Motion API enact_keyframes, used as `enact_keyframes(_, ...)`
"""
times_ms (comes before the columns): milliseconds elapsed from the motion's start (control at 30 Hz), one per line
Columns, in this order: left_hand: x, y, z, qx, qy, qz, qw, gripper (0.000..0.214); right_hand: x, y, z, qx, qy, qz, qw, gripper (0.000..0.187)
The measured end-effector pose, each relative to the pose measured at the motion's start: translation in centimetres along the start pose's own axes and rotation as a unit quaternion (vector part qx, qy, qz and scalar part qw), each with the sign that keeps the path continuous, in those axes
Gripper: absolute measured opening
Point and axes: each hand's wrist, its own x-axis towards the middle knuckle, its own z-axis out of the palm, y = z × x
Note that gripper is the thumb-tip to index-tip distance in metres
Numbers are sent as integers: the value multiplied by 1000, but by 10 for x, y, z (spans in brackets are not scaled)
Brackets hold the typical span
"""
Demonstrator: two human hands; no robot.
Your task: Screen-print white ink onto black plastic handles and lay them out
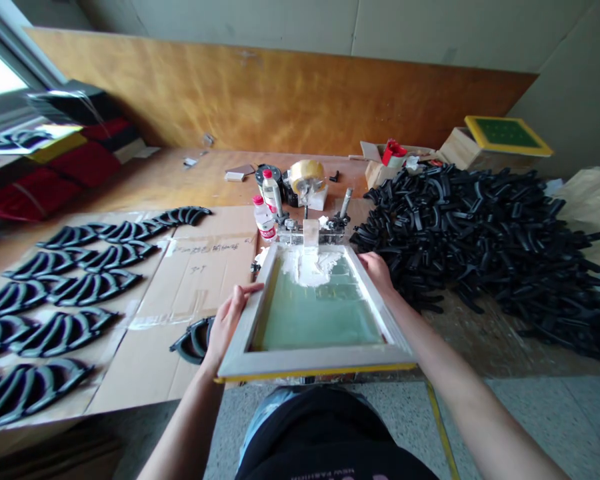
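Observation:
A screen printing frame point(317, 358) with pale wooden sides and a green mesh sits in front of me, tilted up at its far end. White ink point(313, 267) is smeared thickly across the mesh's far end, beneath a pale squeegee-like blade point(311, 235). My left hand point(227, 320) is closed on the frame's left side, its index finger along the rim. Gripping the right side near the far corner is my right hand point(377, 270), its fingers partly hidden. Beside my left wrist, a black curved slatted part point(190, 341) shows, partly covered by the hand.
Rows of similar black parts point(63, 331) lie on cardboard point(180, 280) at left. A large heap of black pieces point(470, 233) fills the right. Behind the metal clamp point(293, 227) stand bottles point(265, 219) and a tape roll point(307, 177). A wooden board point(280, 100) backs the table.

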Motion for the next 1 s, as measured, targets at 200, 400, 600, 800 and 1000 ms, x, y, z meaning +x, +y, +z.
enact_keyframes(200,2,-86,-2,54,-26,-83,995,84,77,-20,11,306,-86,170,933,58)
enact_keyframes(400,15,-118,-3,85,-32,-66,994,73,93,-71,10,334,-223,61,914,8)
enact_keyframes(600,10,-114,-1,73,-13,-57,996,68,53,-53,-21,426,-206,-160,867,14)
enact_keyframes(800,8,-105,2,47,-18,-90,995,73,51,-59,-14,413,-173,-80,891,17)
enact_keyframes(1000,4,-91,3,40,-17,-110,993,74,43,-62,-16,448,-170,-87,873,14)
